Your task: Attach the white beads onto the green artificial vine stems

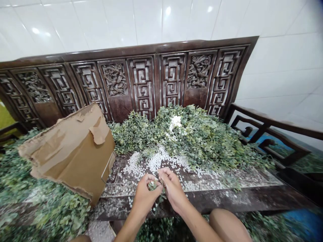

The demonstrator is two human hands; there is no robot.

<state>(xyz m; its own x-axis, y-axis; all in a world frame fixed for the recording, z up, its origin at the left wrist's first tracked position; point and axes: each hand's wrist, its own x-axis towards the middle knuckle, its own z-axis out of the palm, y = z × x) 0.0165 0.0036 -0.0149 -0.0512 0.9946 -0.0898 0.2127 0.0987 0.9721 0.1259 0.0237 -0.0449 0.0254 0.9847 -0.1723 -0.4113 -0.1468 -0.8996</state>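
My left hand [146,195] and my right hand [173,190] meet above the front edge of a dark wooden bench seat [227,198]. Their fingers close on a small artificial leafy sprig [156,192], which hangs partly below them and is partly hidden by my fingers. Small white petal-like bits [161,159] lie scattered across the seat just beyond my hands. Behind them rises a large heap of artificial green foliage [194,137], with a white cluster [176,122] near its top.
A torn cardboard sheet [70,151] leans at the left, beside a thin wire frame [108,168]. More foliage [47,208] spreads over the lower left. Behind stands a carved wooden bench back [126,80], with a wooden armrest [267,134] at right and white tiled wall [282,50] beyond. My knee [227,227] shows below.
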